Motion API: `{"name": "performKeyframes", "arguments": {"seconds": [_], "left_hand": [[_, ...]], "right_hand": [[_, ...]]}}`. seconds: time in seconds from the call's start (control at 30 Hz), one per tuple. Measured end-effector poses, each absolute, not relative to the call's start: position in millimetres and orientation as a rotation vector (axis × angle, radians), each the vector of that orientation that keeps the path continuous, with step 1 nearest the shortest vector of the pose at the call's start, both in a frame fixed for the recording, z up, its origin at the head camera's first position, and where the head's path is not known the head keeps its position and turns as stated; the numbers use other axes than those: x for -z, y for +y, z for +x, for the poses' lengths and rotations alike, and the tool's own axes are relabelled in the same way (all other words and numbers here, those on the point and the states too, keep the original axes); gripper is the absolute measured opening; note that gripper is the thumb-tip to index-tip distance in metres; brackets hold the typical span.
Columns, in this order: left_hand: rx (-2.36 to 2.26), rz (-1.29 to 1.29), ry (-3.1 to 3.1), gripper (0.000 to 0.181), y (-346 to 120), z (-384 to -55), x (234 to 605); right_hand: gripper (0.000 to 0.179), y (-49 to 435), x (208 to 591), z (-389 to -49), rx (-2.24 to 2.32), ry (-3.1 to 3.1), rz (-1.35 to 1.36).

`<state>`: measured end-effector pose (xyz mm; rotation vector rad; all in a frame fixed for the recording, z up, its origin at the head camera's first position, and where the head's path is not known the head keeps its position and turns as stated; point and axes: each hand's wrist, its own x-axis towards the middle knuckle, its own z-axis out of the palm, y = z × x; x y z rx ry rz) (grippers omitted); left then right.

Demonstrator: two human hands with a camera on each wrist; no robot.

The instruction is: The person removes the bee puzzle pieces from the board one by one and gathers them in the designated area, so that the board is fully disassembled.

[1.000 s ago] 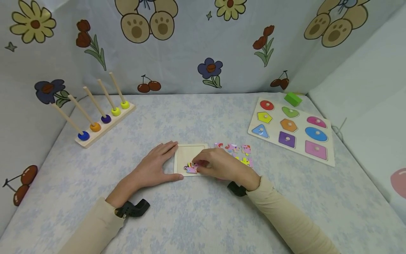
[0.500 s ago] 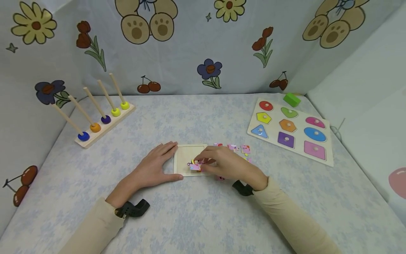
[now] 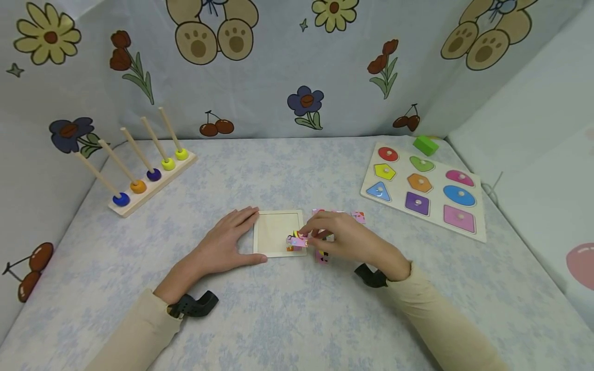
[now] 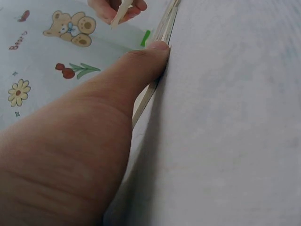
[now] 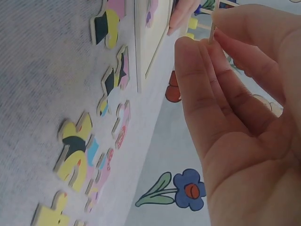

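My right hand [image 3: 345, 237] pinches a pink jigsaw piece [image 3: 296, 240] between thumb and fingertips, over the right side of a shallow wooden puzzle tray [image 3: 274, 232]. In the right wrist view that held piece shows almost edge-on. Another pink piece [image 5: 151, 12] lies inside the tray, partly covered by the held one in the head view. My left hand [image 3: 223, 242] rests at the tray's left side, fingers extended by the far corner and thumb [image 4: 150, 59] along the near edge. Several loose jigsaw pieces [image 5: 77, 146] lie on the table right of the tray, partly hidden under my right hand.
At the back right lies a shape board [image 3: 397, 191] with coloured knobbed pieces, and a green block [image 3: 425, 146] sits at its far edge. A wooden peg rack [image 3: 145, 194] with coloured beads stands at the back left. A printed cloth [image 3: 260, 93] hangs behind the table.
My right hand has drawn to the right with the jigsaw piece, from the tray's middle toward its right edge. My left hand and the tray have stayed in place.
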<state>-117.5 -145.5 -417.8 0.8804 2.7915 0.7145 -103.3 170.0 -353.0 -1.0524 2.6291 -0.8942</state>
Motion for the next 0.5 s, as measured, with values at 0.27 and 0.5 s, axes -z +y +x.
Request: {"name": "performKeyframes", "arguments": {"seconds": [0.27, 0.5], "left_hand": [[-0.722, 0.895, 2.796, 0.111, -145.8, -117.4, 418.5], [-0.738, 0.882, 2.792, 0.111, -145.8, -116.6, 417.0]], "right_hand": [[0.023, 183.9, 354.4, -97.2, 0.895, 2.682, -1.008], [0.025, 194.7, 356.1, -93.7, 0.915, 2.709, -1.009]]}}
